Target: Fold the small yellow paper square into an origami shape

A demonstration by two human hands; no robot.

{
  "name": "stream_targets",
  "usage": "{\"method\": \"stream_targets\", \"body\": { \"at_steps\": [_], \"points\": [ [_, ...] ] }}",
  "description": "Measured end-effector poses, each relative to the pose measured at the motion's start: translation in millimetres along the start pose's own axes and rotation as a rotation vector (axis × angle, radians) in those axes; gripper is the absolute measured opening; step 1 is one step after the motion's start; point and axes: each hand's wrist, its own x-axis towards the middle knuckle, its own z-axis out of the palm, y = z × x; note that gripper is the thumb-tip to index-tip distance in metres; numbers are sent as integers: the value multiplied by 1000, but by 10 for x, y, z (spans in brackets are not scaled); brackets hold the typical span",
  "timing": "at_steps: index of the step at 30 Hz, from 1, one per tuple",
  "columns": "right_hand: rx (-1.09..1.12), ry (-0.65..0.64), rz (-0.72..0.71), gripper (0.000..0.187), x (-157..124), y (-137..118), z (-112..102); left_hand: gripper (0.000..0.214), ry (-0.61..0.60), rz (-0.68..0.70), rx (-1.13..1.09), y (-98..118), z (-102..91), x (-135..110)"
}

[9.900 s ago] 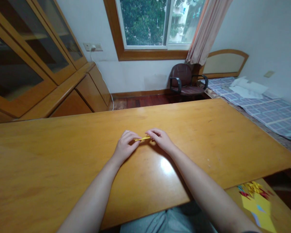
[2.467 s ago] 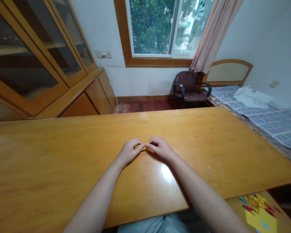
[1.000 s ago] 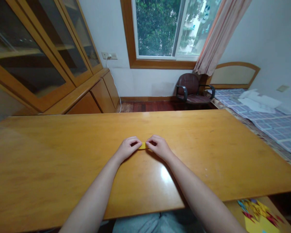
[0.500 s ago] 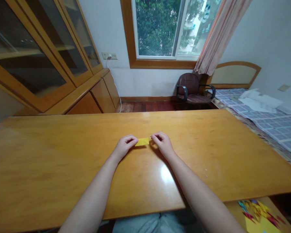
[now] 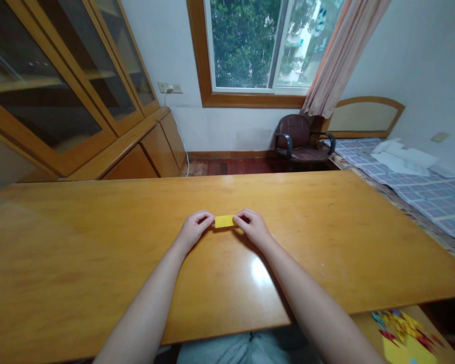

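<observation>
A small folded strip of yellow paper (image 5: 224,221) is stretched level between my hands, just above the wooden table. My left hand (image 5: 196,227) is closed in a pinch at the strip's left end, thumb against the fingers. At the right end, my right hand (image 5: 253,227) pinches the paper, its thumb overlapping the edge. The fingers behind the strip are hidden.
The wide wooden table (image 5: 98,253) spans the view. Below its front edge at the right, a lower surface holds yellow paper sheets (image 5: 409,349) and a pile of colourful folded paper pieces (image 5: 405,326). A chair (image 5: 296,136) stands beyond the far edge.
My right hand, which was slightly apart from the paper, has closed on its right end. The strip has shifted slightly right, so its left edge shows more beside my left fingertips.
</observation>
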Motion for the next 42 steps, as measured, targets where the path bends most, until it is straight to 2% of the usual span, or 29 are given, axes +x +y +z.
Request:
{"method": "stream_targets", "body": {
  "at_steps": [5, 9, 17, 26, 42],
  "points": [
    [48, 45, 49, 23, 6, 14, -16, 25, 98, -25, -45, -56, 23, 8],
    [121, 62, 110, 26, 17, 48, -5, 21, 140, 34, -5, -50, 46, 1],
    [225, 73, 192, 28, 20, 31, -9, 29, 69, 188, 77, 91, 84, -63],
    [248, 53, 207, 29, 19, -2, -21, 48, -27, 245, 188, 30, 118, -88],
    [262, 29, 219, 28, 17, -19, -19, 34, -6, 264, 178, 34, 111, -73]
  ]
}}
